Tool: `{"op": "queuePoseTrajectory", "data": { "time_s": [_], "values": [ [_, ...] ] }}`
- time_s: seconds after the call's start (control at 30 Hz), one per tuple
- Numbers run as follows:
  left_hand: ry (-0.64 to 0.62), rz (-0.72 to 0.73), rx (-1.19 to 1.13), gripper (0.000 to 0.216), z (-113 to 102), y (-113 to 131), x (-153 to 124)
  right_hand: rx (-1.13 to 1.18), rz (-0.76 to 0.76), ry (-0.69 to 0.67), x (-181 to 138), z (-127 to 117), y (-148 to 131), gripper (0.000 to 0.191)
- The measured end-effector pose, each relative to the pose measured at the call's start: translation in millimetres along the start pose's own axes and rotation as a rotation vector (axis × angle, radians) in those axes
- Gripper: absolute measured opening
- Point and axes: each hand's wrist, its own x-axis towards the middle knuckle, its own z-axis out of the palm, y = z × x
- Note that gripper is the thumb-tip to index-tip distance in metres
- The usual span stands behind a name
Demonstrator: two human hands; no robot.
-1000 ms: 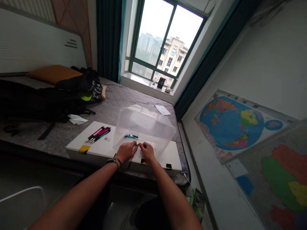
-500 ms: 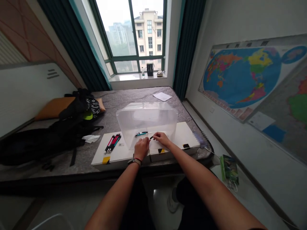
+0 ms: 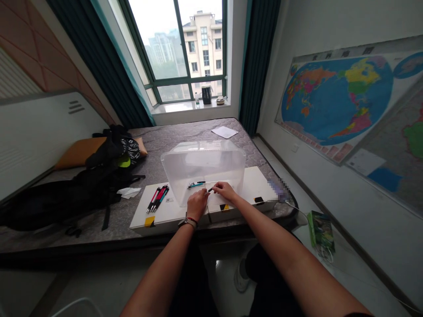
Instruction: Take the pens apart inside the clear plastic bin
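My left hand [image 3: 197, 204] is curled on the white board [image 3: 172, 211] at the front edge of a clear plastic bin [image 3: 203, 169]. What its fingers hold is hidden. My right hand [image 3: 224, 190] pinches a dark pen [image 3: 210, 189] just beside it, fingers closed. Another pen [image 3: 196, 184], teal and black, lies inside the bin. A bundle of red, black and blue pens [image 3: 158, 197] rests on the board to the left.
The board lies on a grey mattress [image 3: 185, 136] with a black bag [image 3: 66, 193], crumpled tissue [image 3: 128, 192] and a sheet of paper [image 3: 224, 132]. A window [image 3: 185, 48] is beyond. World maps [image 3: 333, 99] lean on the right wall. A green packet [image 3: 320, 229] is on the floor.
The view swung from tilted left to level and straight on. My right hand drew a little apart from my left, with a dark pen now showing in its pinch.
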Motion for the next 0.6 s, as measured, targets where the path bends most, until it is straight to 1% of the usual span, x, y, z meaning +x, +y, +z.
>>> {"op": "queuePoseTrajectory", "data": {
  "time_s": [0.13,0.23,0.33,0.5,0.6],
  "values": [
    [0.028,0.042,0.043,0.035,-3.4,1.6,0.6,-0.001,0.008,0.003,-1.4,0.2,-4.8,0.024],
    [0.039,0.04,0.059,0.037,-3.1,1.8,0.9,-0.003,0.004,0.0,-1.4,0.4,-5.0,0.024],
    [0.01,0.017,0.049,0.04,-0.7,1.5,1.1,0.003,0.004,-0.007,-0.8,0.3,-3.7,0.023],
    [-0.048,-0.064,0.021,0.043,1.1,1.7,0.5,-0.005,0.011,-0.017,-0.9,-0.5,-3.2,0.024],
    [-0.049,-0.024,-0.003,0.04,-0.6,2.5,-0.4,-0.002,0.012,-0.017,-1.5,-1.2,-4.4,0.025]
  ]
}}
